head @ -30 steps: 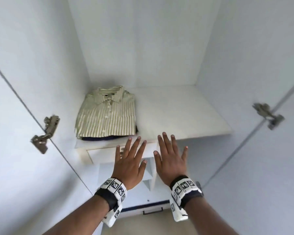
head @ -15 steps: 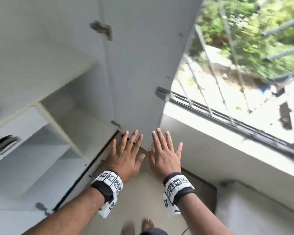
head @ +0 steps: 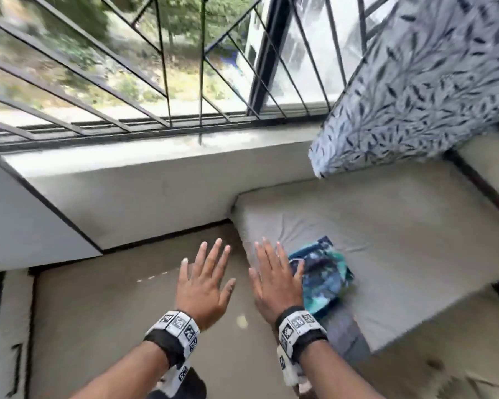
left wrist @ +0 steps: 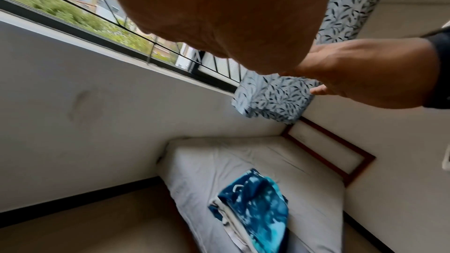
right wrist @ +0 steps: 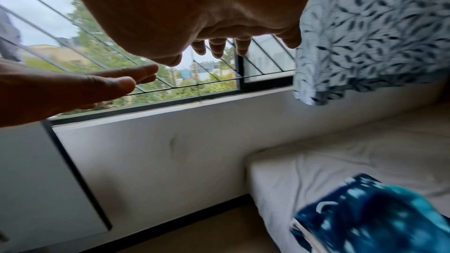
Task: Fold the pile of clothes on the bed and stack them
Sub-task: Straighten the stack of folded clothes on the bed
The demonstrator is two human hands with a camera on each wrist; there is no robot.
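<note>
A folded blue and teal patterned garment (head: 324, 279) lies near the front left corner of the bed (head: 401, 240), with a pale garment's edge showing under it (left wrist: 231, 224). Both hands hover in the air, palms down, fingers spread straight, holding nothing. My left hand (head: 205, 279) is over the floor beside the bed. My right hand (head: 274, 279) is over the bed's left edge, just left of the garment. The garment also shows in the left wrist view (left wrist: 255, 209) and the right wrist view (right wrist: 372, 216).
A barred window (head: 156, 67) runs above a white sill (head: 156, 156). A leaf-print curtain (head: 421, 90) hangs at the right above the bed. A white wardrobe door (head: 18, 220) stands at left. Beige floor (head: 113, 326) lies between wardrobe and bed.
The view has swung right from the wardrobe shelf with the folded striped shirt, past the door and window, to the bed. Both hands stayed flat and empty in front of me.
</note>
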